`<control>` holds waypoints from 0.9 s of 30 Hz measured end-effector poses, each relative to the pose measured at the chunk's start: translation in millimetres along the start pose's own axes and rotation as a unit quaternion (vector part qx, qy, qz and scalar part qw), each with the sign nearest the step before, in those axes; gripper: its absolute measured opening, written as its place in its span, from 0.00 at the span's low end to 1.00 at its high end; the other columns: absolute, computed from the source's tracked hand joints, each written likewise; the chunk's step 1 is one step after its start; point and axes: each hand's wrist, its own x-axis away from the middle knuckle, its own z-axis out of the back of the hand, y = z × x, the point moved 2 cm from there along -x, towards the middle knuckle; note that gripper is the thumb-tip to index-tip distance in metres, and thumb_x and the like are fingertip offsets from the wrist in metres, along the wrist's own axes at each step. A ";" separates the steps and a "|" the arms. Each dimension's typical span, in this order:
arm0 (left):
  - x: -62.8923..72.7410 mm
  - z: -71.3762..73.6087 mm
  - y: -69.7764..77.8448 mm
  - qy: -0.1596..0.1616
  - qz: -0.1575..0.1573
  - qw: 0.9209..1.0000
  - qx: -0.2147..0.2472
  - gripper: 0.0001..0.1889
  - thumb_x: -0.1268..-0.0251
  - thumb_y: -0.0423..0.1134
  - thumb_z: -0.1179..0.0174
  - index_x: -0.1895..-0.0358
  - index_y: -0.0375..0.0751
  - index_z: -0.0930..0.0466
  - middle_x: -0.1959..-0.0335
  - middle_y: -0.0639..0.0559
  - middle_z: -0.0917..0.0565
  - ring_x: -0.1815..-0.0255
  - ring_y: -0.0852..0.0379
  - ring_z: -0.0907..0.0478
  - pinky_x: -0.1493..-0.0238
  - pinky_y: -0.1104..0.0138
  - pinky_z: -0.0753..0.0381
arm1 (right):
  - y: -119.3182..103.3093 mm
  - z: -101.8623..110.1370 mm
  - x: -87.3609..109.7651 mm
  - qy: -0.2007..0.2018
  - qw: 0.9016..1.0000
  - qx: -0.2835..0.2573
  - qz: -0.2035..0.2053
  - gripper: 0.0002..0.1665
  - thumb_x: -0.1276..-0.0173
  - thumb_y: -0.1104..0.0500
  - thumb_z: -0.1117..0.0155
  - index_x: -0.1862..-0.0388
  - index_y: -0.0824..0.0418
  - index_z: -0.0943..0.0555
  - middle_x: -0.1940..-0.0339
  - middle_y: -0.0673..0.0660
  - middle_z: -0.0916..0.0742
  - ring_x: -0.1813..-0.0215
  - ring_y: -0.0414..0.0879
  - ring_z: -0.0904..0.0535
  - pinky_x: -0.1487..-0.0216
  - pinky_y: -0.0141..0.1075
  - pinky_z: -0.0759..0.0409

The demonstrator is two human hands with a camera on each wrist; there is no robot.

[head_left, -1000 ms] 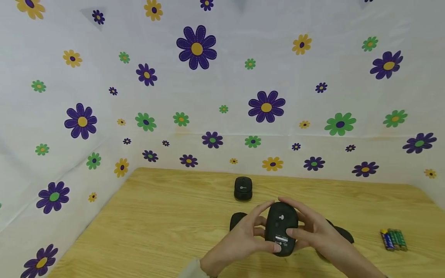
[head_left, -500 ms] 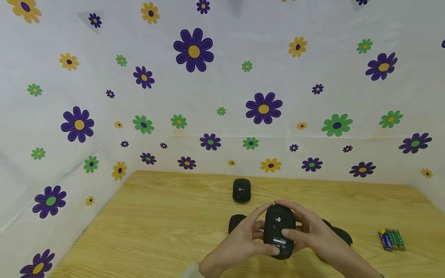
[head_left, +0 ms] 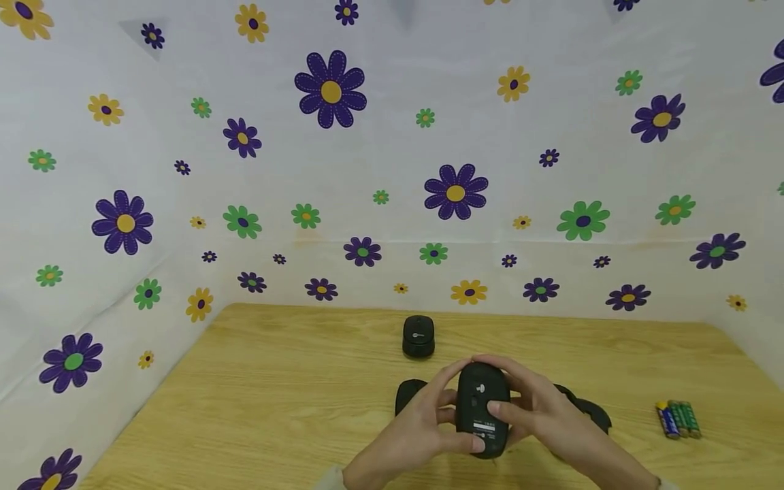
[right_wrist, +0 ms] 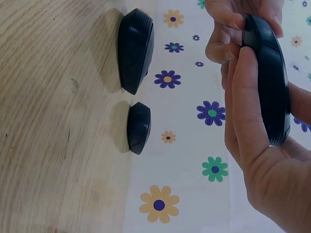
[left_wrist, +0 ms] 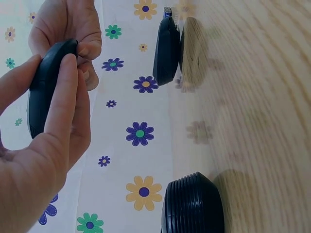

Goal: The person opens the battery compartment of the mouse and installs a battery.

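Both hands hold a black computer mouse [head_left: 482, 401] above the table, its underside with a white label and small switch facing the head camera. My left hand [head_left: 413, 432] grips the lower left side, thumb on the bottom end. My right hand [head_left: 548, 408] grips the right side, its thumb pressed on the middle of the underside. Fingers of both hands meet at the top end. In the left wrist view the mouse [left_wrist: 46, 92] appears edge-on between thumb and fingers. In the right wrist view the mouse's side [right_wrist: 269, 82] shows; its upper shell is partly covered by fingers.
A second black mouse [head_left: 418, 337] stands at the back of the wooden table [head_left: 275, 408]. Another black mouse [head_left: 407, 395] is partly behind the left hand. Black mouse-like shapes [head_left: 594, 412] lie behind the right hand. Three batteries [head_left: 678, 418] lie together at right. A flowered cloth [head_left: 392, 150] hangs behind.
The whole head view has shifted, so hands, mouse and table appear slightly further left. The grip on the mouse looks the same.
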 end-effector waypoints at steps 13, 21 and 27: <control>-3.7 -1.7 -3.9 0.025 -0.022 0.999 0.037 0.47 0.43 0.19 0.33 0.22 0.55 0.39 0.45 0.46 0.26 0.53 0.52 0.18 0.54 0.63 0.14 | -5.9 0.7 -5.4 0.011 0.998 0.049 0.031 0.35 0.23 0.67 0.43 0.23 0.70 0.44 0.36 0.77 0.28 0.50 0.61 0.17 0.65 0.50 0.10; -2.7 0.4 0.1 0.049 -0.039 0.998 -0.009 0.47 0.49 0.18 0.29 0.25 0.54 0.33 0.35 0.52 0.28 0.56 0.53 0.21 0.57 0.66 0.18 | -16.4 2.2 -10.7 0.036 0.989 0.120 0.080 0.28 0.26 0.68 0.40 0.30 0.75 0.33 0.39 0.76 0.25 0.51 0.61 0.19 0.64 0.44 0.10; -2.4 1.2 0.7 0.058 -0.038 0.998 -0.002 0.47 0.49 0.18 0.30 0.24 0.52 0.34 0.33 0.52 0.29 0.53 0.52 0.22 0.57 0.65 0.16 | -21.6 2.0 -12.7 0.056 0.982 0.156 0.093 0.25 0.28 0.69 0.37 0.34 0.74 0.28 0.43 0.71 0.21 0.53 0.58 0.20 0.61 0.43 0.12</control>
